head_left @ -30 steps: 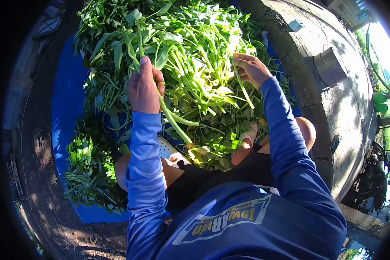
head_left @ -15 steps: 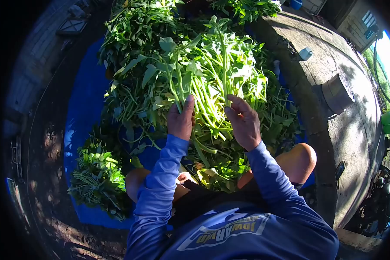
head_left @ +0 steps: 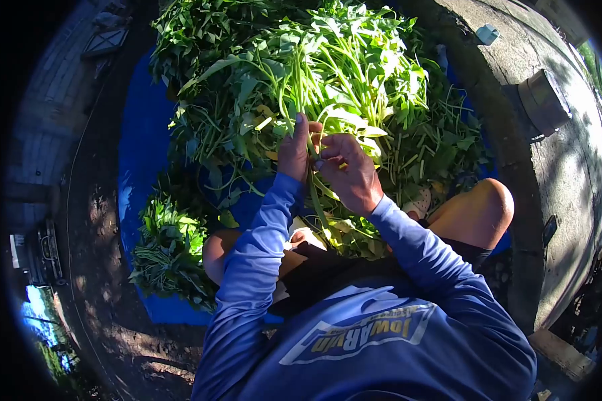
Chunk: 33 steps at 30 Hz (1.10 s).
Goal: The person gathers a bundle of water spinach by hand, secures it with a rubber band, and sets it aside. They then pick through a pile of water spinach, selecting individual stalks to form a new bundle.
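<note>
At the far left we see a blue sheet (head_left: 137, 127) with a small heap of cut greens (head_left: 170, 250) on it. Next comes our left hand (head_left: 293, 155), closed around a few long green stems (head_left: 299, 90), their leafy ends up against the big pile of greens (head_left: 384, 77) and a lower end hanging past the hand. Just beside it, our right hand (head_left: 350, 175) has its fingers curled in against the stems; we cannot tell whether they pinch one. Farther right stands a concrete ledge (head_left: 568, 167). We judge the step in hand to be gathering or trimming stems; the next move calls for a steady left grip and precise right fingertips.
</note>
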### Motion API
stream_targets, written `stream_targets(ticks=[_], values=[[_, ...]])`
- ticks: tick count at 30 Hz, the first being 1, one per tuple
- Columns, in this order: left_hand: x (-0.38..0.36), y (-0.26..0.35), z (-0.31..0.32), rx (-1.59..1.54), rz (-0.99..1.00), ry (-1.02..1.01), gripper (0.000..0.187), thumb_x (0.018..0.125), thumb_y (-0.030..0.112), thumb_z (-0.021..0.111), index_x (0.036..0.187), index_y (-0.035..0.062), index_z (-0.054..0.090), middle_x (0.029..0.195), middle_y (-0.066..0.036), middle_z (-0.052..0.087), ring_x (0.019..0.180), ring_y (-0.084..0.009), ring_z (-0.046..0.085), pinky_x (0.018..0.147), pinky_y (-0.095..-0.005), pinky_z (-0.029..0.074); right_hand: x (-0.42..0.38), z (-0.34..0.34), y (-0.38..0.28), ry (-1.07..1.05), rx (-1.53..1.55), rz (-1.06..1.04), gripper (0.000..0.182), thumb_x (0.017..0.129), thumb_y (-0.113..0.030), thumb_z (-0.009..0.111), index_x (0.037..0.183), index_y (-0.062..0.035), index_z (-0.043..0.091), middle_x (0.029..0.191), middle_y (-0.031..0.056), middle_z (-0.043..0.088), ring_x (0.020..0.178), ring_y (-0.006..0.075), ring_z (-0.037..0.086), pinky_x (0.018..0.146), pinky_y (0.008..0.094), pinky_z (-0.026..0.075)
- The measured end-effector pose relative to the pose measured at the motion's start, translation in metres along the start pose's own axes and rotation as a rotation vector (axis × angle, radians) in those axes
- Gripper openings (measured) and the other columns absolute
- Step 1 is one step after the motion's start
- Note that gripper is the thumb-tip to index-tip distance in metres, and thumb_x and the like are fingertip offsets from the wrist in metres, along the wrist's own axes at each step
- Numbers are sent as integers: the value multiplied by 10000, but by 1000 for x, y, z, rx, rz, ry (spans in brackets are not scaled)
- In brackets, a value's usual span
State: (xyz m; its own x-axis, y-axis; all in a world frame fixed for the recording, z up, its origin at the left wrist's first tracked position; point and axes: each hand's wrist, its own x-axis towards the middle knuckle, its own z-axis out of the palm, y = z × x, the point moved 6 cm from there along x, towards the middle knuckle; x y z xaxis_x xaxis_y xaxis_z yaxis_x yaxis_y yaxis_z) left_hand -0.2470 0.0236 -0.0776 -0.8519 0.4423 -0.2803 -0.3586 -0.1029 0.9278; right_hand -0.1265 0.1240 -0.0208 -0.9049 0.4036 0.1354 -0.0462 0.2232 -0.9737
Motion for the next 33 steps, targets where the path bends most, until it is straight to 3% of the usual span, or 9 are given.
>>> stream_targets(ticks=[7, 8, 10, 16, 18, 20, 24, 28, 33], values=[[0, 50, 0, 23, 193, 64, 456, 998, 536, 666, 849, 121, 548, 700, -29, 579, 531, -91, 530, 464, -242, 419, -1, -34, 19, -65, 204, 162, 307, 1020, -152, 654, 1277, 14, 640, 1062, 83, 735, 923, 133, 687, 851, 293, 563], [1, 54, -1, -59, 195, 66, 437, 1000, 505, 680, 839, 127, 532, 697, -28, 566, 533, -97, 521, 460, -235, 416, 4, -53, 26, 22, 240, 129, 277, 977, -199, 673, 1144, 19, 710, 999, 120, 764, 885, 184, 725, 824, 313, 574], [-3, 67, -3, -92, 193, 21, 420, 1002, 479, 690, 843, 126, 526, 702, -32, 561, 541, -101, 519, 462, -230, 417, 9, -79, 30, -43, 216, 247, 288, 1010, -183, 682, 1215, 18, 703, 1007, 54, 753, 902, 113, 687, 825, 275, 558], [-6, 86, 1, -67, 291, 18, 445, 1010, 519, 659, 862, 124, 517, 732, -34, 552, 554, -103, 508, 460, -238, 406, -23, -54, -6, -610, -185, 213, 368, 1034, -336, 656, 1258, -57, 743, 954, 48, 757, 847, 99, 655, 787, 307, 540], [-3, 91, -3, -99, 325, -47, 466, 1013, 550, 637, 867, 124, 518, 744, -28, 545, 553, -100, 502, 455, -240, 397, -34, -40, 8, -690, 35, 353, 432, 1028, -378, 615, 1269, -37, 724, 1022, 138, 779, 903, 202, 717, 849, 359, 560], [-2, 94, -5, -138, 348, -59, 467, 1013, 548, 637, 855, 126, 514, 709, -54, 563, 518, -132, 523, 455, -253, 415, -36, -34, 7, -683, 64, 251, 445, 1023, -405, 629, 1256, -41, 735, 1008, 93, 777, 913, 159, 706, 830, 323, 555], [-10, 100, -5, -142, 374, -104, 480, 1010, 574, 618, 883, 122, 515, 753, -53, 560, 558, -131, 524, 495, -252, 421, -41, -23, 5, -819, 219, 461, 359, 1018, -375, 675, 1201, -77, 757, 1023, 14, 766, 876, 42, 668, 746, 233, 536], [-17, 104, -3, -145, 407, -116, 464, 1037, 561, 577, 907, 119, 526, 786, -59, 553, 625, -157, 520, 557, -278, 429, -48, -21, 7, -672, 385, 689, 295, 1023, -310, 653, 1135, -40, 691, 914, 50, 731, 790, 115, 684, 672, 256, 544], [-16, 109, -14, -129, 422, -54, 465, 1043, 562, 566, 901, 120, 532, 788, -73, 584, 595, -159, 542, 520, -266, 435, -43, -8, 28, -562, 562, 628, 318, 1014, -263, 596, 1037, 37, 700, 731, 32, 612, 634, 108, 547, 613, 261, 460]])
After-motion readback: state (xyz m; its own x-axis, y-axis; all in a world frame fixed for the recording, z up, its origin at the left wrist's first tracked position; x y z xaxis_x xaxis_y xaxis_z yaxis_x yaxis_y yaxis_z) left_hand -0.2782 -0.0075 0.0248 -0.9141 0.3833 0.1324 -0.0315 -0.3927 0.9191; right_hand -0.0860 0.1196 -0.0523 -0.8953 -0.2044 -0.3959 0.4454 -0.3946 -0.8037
